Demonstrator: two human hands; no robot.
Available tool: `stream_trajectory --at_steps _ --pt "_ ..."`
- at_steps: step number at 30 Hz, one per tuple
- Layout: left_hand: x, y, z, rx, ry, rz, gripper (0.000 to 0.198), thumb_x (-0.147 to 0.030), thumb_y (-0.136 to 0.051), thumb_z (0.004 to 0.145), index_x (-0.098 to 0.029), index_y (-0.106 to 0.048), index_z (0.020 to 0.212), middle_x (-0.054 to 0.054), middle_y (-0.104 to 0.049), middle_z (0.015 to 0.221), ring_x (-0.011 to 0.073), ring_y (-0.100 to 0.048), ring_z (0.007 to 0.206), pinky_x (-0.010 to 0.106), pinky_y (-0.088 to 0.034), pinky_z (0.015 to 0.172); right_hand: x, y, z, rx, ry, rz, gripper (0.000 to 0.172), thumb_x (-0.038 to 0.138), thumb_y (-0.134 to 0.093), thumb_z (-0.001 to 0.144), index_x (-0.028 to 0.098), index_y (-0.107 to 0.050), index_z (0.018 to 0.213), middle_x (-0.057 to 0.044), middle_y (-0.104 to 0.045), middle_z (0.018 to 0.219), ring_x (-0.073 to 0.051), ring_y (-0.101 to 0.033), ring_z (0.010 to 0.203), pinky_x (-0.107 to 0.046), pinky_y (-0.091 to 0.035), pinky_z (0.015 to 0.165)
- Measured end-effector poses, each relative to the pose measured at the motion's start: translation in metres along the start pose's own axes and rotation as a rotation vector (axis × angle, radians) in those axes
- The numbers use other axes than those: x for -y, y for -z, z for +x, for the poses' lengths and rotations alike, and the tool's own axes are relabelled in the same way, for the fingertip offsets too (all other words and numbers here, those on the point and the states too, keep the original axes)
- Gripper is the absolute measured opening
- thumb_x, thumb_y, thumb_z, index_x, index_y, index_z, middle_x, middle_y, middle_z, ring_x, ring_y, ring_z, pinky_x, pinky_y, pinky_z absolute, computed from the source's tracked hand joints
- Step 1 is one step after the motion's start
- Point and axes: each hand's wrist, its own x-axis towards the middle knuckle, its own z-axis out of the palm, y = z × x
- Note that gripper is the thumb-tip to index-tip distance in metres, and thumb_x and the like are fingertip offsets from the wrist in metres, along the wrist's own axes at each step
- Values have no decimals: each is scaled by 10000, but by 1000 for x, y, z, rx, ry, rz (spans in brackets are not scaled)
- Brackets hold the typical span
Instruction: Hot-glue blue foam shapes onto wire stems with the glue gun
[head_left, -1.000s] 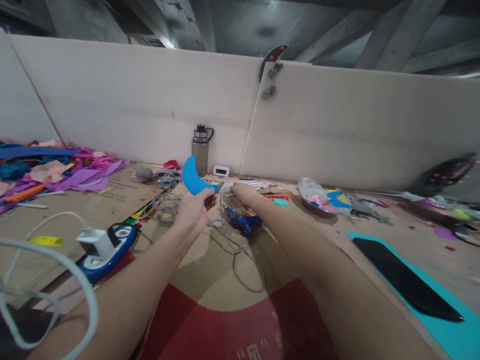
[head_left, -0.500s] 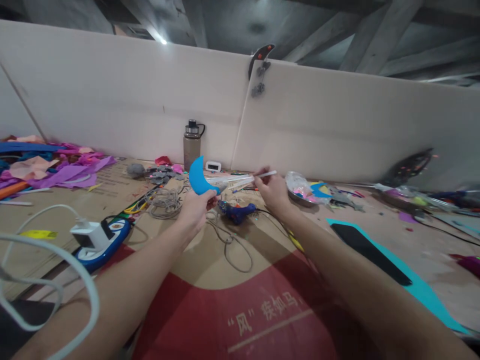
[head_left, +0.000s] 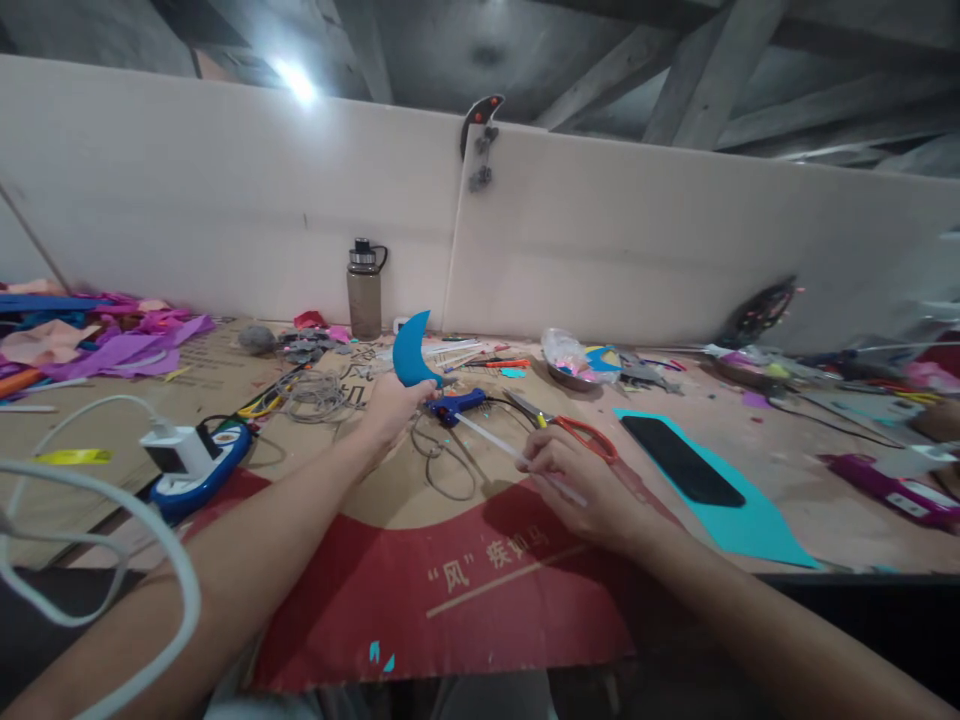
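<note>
My left hand (head_left: 390,405) is closed on a blue crescent-shaped foam piece (head_left: 411,349), held upright above the cardboard-covered table (head_left: 225,370). My right hand (head_left: 581,485) pinches a clear glue stick (head_left: 495,440) whose far end points into the back of a blue glue gun (head_left: 455,404) lying on the table between the hands. Red-handled scissors (head_left: 577,430) lie just beyond my right hand.
A grey cord (head_left: 442,470) loops by the glue gun. A white charger on a blue base (head_left: 191,460) sits left, with purple scraps (head_left: 127,345) behind. A water bottle (head_left: 365,290) stands at the back wall. A black phone (head_left: 681,460) lies on a teal sheet (head_left: 757,520) at right.
My right hand picked a glue stick from the back of the table and brought it toward me, down behind the glue gun. The left hand stayed up with the blue crescent.
</note>
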Motion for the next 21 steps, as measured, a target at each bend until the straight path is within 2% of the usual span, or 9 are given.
stream_trajectory --at_steps 3,10,16,21 --pt "4 -2 0 49 -11 44 173 -222 -750 507 -138 -660 629 55 -655 574 180 -621 592 274 -475 591 -2 2 -6 20 -2 -9 126 111 -497 834 234 -476 847 -61 -530 947 -170 -538 882 -347 -474 768" --pt "9 -3 2 44 11 82 150 -217 -742 511 -149 -662 619 44 -641 554 175 -604 557 279 -460 579 -7 -5 -8 -6 38 -38 174 83 -488 820 243 -451 878 -51 -521 957 -162 -537 886 -342 -470 786" --pt "13 1 8 97 -106 299 125 -266 -695 576 -150 -660 543 55 -663 586 154 -574 546 265 -433 596 -10 -7 -9 13 43 -40 184 78 -485 819 242 -474 901 -55 -521 969 -168 -543 914 -342 -475 800" --pt "12 -2 7 133 -114 313 126 -264 -686 582 -152 -657 531 52 -661 583 158 -571 544 266 -422 592 -11 -7 -10 18 51 -31 184 77 -480 821 239 -479 908 -56 -522 978 -166 -541 928 -341 -472 817"
